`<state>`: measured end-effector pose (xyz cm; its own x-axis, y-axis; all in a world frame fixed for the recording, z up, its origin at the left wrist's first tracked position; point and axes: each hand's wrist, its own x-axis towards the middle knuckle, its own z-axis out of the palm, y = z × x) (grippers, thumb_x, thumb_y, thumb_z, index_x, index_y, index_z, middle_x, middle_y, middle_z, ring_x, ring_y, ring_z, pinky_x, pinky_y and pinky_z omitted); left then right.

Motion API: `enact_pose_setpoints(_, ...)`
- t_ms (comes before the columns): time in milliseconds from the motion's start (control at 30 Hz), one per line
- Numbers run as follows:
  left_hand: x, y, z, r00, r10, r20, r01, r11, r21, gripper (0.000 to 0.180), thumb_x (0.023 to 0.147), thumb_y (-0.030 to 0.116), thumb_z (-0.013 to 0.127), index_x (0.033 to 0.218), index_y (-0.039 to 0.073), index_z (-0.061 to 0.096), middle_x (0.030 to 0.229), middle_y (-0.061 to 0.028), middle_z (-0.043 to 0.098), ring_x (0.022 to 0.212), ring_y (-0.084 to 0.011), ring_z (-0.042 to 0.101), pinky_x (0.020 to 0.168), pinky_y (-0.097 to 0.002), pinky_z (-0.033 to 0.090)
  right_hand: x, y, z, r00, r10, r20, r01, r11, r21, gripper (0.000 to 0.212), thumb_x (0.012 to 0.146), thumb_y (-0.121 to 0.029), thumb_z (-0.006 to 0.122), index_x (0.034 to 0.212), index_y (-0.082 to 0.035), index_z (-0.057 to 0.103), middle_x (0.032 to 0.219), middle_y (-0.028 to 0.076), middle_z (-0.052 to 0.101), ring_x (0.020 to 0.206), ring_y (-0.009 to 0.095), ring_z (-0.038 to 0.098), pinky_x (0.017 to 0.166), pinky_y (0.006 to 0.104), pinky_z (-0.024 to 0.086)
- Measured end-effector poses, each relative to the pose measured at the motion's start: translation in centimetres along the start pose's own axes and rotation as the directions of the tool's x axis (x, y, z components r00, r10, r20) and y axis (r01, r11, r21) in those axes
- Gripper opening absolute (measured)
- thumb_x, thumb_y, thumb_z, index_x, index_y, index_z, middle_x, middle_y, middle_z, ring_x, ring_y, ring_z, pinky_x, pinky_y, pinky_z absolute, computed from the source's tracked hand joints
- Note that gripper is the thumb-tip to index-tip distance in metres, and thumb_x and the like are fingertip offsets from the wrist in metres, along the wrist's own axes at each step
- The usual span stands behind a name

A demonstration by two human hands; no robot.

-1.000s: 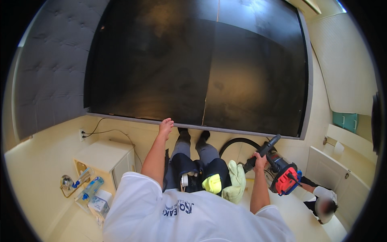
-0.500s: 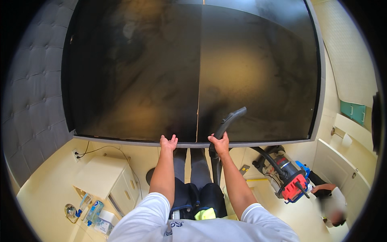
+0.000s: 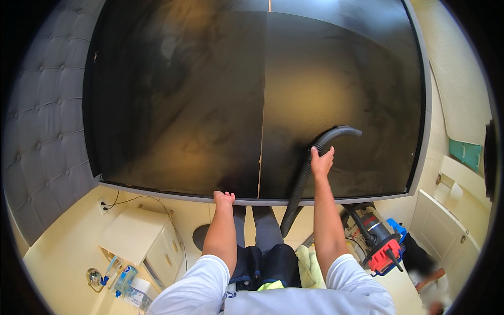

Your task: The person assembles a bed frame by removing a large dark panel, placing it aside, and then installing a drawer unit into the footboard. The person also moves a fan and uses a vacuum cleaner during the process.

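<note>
Left hand (image 3: 224,197): at the near edge of the bed base (image 3: 210,110), left of the seam (image 3: 260,168), fingers held close together; whether it grips or merely rests, cannot tell. Vacuum cleaner (image 3: 382,251) sits on the floor off the near right corner; a hard pull on its hose would probably drag or tip it. Black hose (image 3: 298,191) crosses the near edge right of the seam; likely snag there if drawn sideways against the rim. Right hand (image 3: 322,164), farther in over the right half, closes on the hose's curved tube (image 3: 344,131), thumb across it, finger wrap partly hidden. Tube end points toward the right edge; contact with the dark panel unclear. Risk: a loose grip lets it swing or drop, scuffing the surface.
</note>
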<state>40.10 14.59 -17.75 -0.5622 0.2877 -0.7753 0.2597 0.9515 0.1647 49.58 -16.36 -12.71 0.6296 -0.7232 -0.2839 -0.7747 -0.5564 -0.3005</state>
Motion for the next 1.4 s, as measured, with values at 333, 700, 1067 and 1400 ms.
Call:
enact_pose_setpoints(333, 3.9, 0.0, -2.1, 0.979, -0.047, 0.201, 0.06, 0.996, -0.061, 0.033, 0.082, 0.042, 0.042, 0.07, 0.011, 0.042, 0.066, -0.0007, 0.038, 0.062, -0.0157, 0.04, 0.074, -0.0409, 0.037, -17.7, -0.6, 6.8, 0.805, -0.035, 0.593, -0.096, 0.978, 0.187, 0.078, 0.063, -0.027, 0.064, 0.122, 0.007, 0.027, 0.125, 0.024, 0.032, 0.119, 0.033, 0.028, 0.098, 0.0351, 0.023)
enact_pose_setpoints(700, 6.3, 17.4, -10.6, 0.903, 0.213, 0.373, -0.311, 0.923, 0.225, 0.038, 0.08, 0.041, 0.05, 0.108, 0.015, 0.045, 0.097, -0.003, 0.05, 0.088, -0.02, 0.044, 0.081, -0.0443, 0.036, -21.6, -3.2, 5.4, 0.657, 0.149, 0.739, -0.446, 0.867, 0.222, 0.077, 0.064, -0.024, 0.062, 0.125, 0.005, 0.026, 0.127, 0.021, 0.031, 0.117, 0.031, 0.032, 0.096, 0.0355, 0.027)
enact_pose_setpoints(1067, 6.1, 49.9, -9.6, 0.566, 0.776, 0.279, -0.785, 0.404, 0.469, 0.057, 0.082, 0.029, 0.048, 0.126, -0.001, 0.026, 0.124, -0.0183, 0.038, 0.111, -0.027, 0.041, 0.088, -0.0346, 0.036, -21.3, -2.8, 7.9, 0.822, 0.393, 0.413, -0.555, 0.714, 0.427, 0.042, 0.074, -0.029, 0.055, 0.094, 0.008, 0.056, 0.092, 0.014, 0.057, 0.082, 0.021, 0.054, 0.074, 0.0329, 0.043)
enact_pose_setpoints(1400, 15.6, 49.3, -10.0, 0.7, 0.643, 0.309, -0.712, 0.602, 0.361, 0.069, 0.079, 0.045, 0.05, 0.124, -0.003, 0.028, 0.123, -0.0158, 0.04, 0.108, -0.0265, 0.044, 0.093, -0.0338, 0.033, -23.6, -8.3, -4.3, 0.971, 0.055, 0.232, -0.097, 0.98, 0.174, 0.05, 0.086, -0.039, 0.04, 0.091, 0.009, 0.054, 0.082, 0.014, 0.058, 0.072, 0.02, 0.051, 0.07, 0.032, 0.041)
